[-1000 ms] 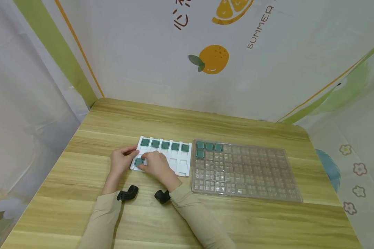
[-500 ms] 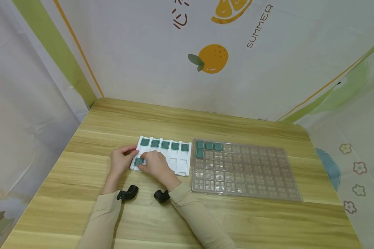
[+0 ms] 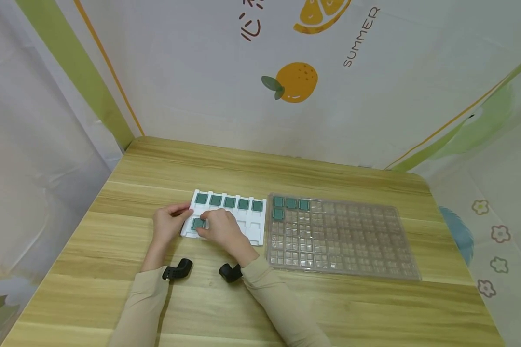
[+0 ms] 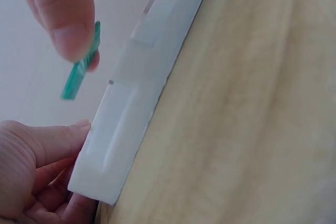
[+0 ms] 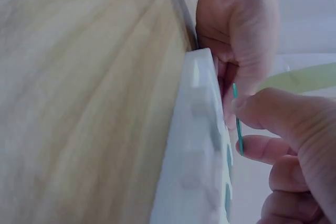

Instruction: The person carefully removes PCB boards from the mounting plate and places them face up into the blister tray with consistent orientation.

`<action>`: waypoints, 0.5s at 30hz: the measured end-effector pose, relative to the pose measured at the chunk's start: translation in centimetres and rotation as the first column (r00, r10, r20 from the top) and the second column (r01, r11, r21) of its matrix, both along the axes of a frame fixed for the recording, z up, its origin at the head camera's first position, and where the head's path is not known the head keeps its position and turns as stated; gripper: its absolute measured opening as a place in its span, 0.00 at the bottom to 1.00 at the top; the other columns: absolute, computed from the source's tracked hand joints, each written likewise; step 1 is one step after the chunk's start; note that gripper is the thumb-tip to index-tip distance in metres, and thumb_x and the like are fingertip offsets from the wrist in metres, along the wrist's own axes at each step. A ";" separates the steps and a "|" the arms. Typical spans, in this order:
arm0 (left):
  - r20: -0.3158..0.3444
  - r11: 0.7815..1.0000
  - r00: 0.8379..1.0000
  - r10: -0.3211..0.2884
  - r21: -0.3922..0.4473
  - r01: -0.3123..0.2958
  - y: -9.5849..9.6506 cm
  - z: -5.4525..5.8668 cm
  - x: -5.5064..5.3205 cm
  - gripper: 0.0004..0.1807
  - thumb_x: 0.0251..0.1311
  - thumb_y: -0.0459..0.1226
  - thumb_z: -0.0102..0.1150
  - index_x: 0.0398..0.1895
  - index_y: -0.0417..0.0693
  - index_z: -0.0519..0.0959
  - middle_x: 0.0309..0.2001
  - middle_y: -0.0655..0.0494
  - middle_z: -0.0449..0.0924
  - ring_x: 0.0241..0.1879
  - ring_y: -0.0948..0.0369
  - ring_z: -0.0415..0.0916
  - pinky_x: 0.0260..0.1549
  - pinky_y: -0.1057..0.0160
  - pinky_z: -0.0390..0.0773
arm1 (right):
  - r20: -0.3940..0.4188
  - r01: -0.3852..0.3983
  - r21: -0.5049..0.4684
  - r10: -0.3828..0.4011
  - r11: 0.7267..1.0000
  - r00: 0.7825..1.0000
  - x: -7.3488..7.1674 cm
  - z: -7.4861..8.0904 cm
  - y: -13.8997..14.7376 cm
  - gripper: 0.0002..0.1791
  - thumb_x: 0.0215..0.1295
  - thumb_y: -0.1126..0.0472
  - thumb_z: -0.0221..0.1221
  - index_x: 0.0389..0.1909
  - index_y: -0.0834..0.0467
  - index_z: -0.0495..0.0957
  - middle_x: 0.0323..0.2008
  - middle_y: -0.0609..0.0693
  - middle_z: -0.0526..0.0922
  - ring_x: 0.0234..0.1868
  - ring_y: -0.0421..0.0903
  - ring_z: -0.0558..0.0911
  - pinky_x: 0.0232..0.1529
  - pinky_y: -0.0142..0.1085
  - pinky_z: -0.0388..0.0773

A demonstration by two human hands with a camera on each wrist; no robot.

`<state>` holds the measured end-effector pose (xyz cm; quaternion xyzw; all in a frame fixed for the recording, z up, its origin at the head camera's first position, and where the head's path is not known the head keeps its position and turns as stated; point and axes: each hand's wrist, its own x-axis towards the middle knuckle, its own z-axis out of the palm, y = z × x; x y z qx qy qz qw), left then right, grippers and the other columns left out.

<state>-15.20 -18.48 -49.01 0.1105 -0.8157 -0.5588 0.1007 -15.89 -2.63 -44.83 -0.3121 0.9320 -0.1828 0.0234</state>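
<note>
A thin square green chip [image 3: 198, 224] is pinched between the thumb and finger of my right hand [image 3: 222, 228]. In the left wrist view the chip [image 4: 79, 80] is tilted and held above the white tray [image 4: 113, 129], apart from it. My left hand [image 3: 167, 224] grips the tray's left end, thumb on the edge and other fingers curled at its side. Along the far row of the white tray [image 3: 260, 224] sit several green chips [image 3: 229, 202]. Part of its near row is hidden behind my right hand.
Just right of the white tray lies a larger clear plastic tray [image 3: 351, 241] with many small pockets. Several green chips [image 3: 291, 203] fill its far left corner. Both trays rest on a wooden table [image 3: 373, 308] with a printed curtain [image 3: 199, 86] behind.
My right hand has lifted the chip from the near left pocket of the white tray and shifted slightly right with it. The left hand stays on the tray's end.
</note>
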 end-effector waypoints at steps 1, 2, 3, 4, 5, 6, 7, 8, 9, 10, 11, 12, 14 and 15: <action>0.001 1.000 1.000 0.002 -0.001 -0.002 0.0 0.0 0.0 0.11 0.53 0.27 0.64 0.40 0.29 0.82 0.37 0.35 0.82 0.25 0.81 0.71 0.25 0.80 0.71 | 0.000 0.002 -0.005 -0.002 1.000 1.000 0.0 0.1 0.2 0.15 0.57 0.53 0.65 0.43 0.57 0.84 0.35 0.46 0.86 0.22 0.35 0.76 0.30 0.25 0.74; 0.001 1.000 1.000 0.004 -0.002 -0.004 0.0 -0.1 0.0 0.11 0.53 0.27 0.64 0.40 0.29 0.82 0.37 0.35 0.82 0.25 0.81 0.71 0.25 0.80 0.71 | -0.001 0.005 -0.008 -0.005 1.000 1.000 0.0 0.2 0.4 0.15 0.57 0.53 0.64 0.43 0.57 0.84 0.35 0.46 0.86 0.20 0.34 0.74 0.29 0.24 0.73; 0.001 1.000 1.000 0.004 -0.002 -0.004 0.0 -0.1 0.0 0.11 0.53 0.27 0.64 0.40 0.29 0.82 0.37 0.35 0.82 0.25 0.81 0.71 0.25 0.80 0.71 | -0.001 0.008 -0.013 -0.008 1.000 1.000 0.0 0.2 0.6 0.15 0.57 0.53 0.64 0.43 0.57 0.84 0.35 0.47 0.86 0.18 0.33 0.71 0.27 0.24 0.72; 0.002 1.000 1.000 0.006 -0.002 -0.006 0.0 -0.1 0.0 0.11 0.54 0.27 0.64 0.40 0.29 0.82 0.37 0.35 0.82 0.25 0.81 0.71 0.25 0.79 0.71 | -0.007 0.013 -0.015 -0.013 1.000 1.000 0.0 0.3 0.8 0.15 0.57 0.53 0.64 0.43 0.57 0.84 0.36 0.46 0.86 0.18 0.32 0.69 0.27 0.23 0.72; 0.002 1.000 1.000 0.007 0.000 -0.007 0.0 -0.1 -0.1 0.11 0.54 0.27 0.64 0.40 0.29 0.82 0.37 0.35 0.82 0.25 0.81 0.71 0.25 0.79 0.71 | -0.003 0.015 -0.027 -0.015 1.000 1.000 0.0 0.3 1.0 0.15 0.57 0.54 0.65 0.43 0.58 0.84 0.35 0.47 0.86 0.16 0.32 0.67 0.25 0.23 0.70; 0.002 1.000 1.000 0.008 0.002 -0.008 0.1 -0.1 -0.1 0.11 0.54 0.27 0.63 0.40 0.29 0.82 0.37 0.35 0.82 0.25 0.80 0.71 0.25 0.79 0.71 | -0.005 0.016 -0.033 -0.016 0.999 1.000 -0.1 0.4 1.2 0.15 0.57 0.54 0.65 0.43 0.58 0.84 0.33 0.47 0.86 0.15 0.32 0.65 0.23 0.22 0.69; 0.001 1.000 1.000 0.010 0.005 -0.010 0.1 -0.1 -0.1 0.11 0.54 0.27 0.63 0.40 0.29 0.82 0.37 0.35 0.82 0.25 0.80 0.71 0.25 0.79 0.71 | -0.008 0.018 -0.040 -0.019 0.999 1.000 0.0 0.4 1.4 0.15 0.57 0.54 0.65 0.42 0.58 0.84 0.31 0.47 0.86 0.14 0.31 0.63 0.21 0.22 0.67; 0.000 1.000 1.000 0.010 0.008 -0.010 0.1 -0.1 0.0 0.11 0.54 0.27 0.63 0.40 0.29 0.82 0.37 0.34 0.82 0.25 0.80 0.71 0.25 0.79 0.71 | -0.009 0.020 -0.051 -0.020 0.998 1.000 -0.1 0.5 1.7 0.15 0.57 0.55 0.65 0.42 0.59 0.84 0.29 0.47 0.86 0.12 0.31 0.60 0.19 0.22 0.65; 0.000 1.000 1.000 0.011 0.010 -0.011 0.1 -0.1 0.0 0.11 0.54 0.27 0.63 0.40 0.29 0.82 0.37 0.34 0.82 0.25 0.80 0.71 0.25 0.79 0.71 | -0.009 0.023 -0.063 -0.024 0.998 1.000 -0.1 0.5 1.9 0.15 0.57 0.55 0.65 0.42 0.59 0.84 0.26 0.48 0.85 0.11 0.31 0.58 0.18 0.22 0.62; 0.000 1.000 1.000 0.012 0.011 -0.012 0.1 -0.1 0.0 0.11 0.54 0.27 0.63 0.40 0.29 0.82 0.37 0.34 0.82 0.25 0.80 0.71 0.24 0.79 0.71 | -0.010 0.025 -0.073 -0.026 0.997 1.000 -0.1 0.5 2.1 0.15 0.57 0.55 0.65 0.42 0.59 0.84 0.24 0.47 0.84 0.11 0.31 0.56 0.16 0.22 0.60; 0.000 1.000 1.000 0.012 0.012 -0.012 0.1 -0.1 0.0 0.11 0.54 0.27 0.63 0.40 0.29 0.82 0.37 0.34 0.82 0.25 0.80 0.71 0.24 0.79 0.71 | -0.002 0.027 -0.089 -0.027 0.996 1.000 -0.1 0.6 2.4 0.15 0.57 0.56 0.65 0.42 0.60 0.84 0.21 0.48 0.83 0.10 0.32 0.54 0.15 0.23 0.57; 0.000 1.000 1.000 0.013 0.012 -0.013 0.1 -0.1 0.0 0.11 0.54 0.27 0.63 0.40 0.29 0.82 0.37 0.34 0.82 0.25 0.80 0.71 0.24 0.79 0.71 | 0.001 0.031 -0.091 -0.031 0.995 1.000 -0.1 0.7 2.6 0.15 0.57 0.56 0.65 0.42 0.60 0.84 0.18 0.48 0.81 0.09 0.32 0.53 0.14 0.23 0.56; -0.001 1.000 1.000 0.015 0.009 -0.015 0.1 0.0 0.0 0.11 0.53 0.27 0.63 0.40 0.29 0.82 0.38 0.34 0.82 0.25 0.81 0.70 0.25 0.79 0.71 | 0.013 0.037 -0.099 -0.036 0.994 0.999 -0.1 0.7 3.1 0.15 0.57 0.56 0.65 0.43 0.61 0.83 0.15 0.48 0.79 0.09 0.32 0.52 0.13 0.22 0.54; 0.001 1.000 1.000 0.017 0.007 -0.017 0.1 0.0 0.0 0.11 0.53 0.27 0.63 0.40 0.29 0.82 0.38 0.34 0.82 0.25 0.81 0.70 0.25 0.79 0.71 | 0.018 0.040 -0.098 -0.039 0.994 0.999 -0.2 0.7 3.3 0.15 0.58 0.56 0.65 0.43 0.61 0.83 0.13 0.48 0.77 0.09 0.32 0.51 0.13 0.22 0.53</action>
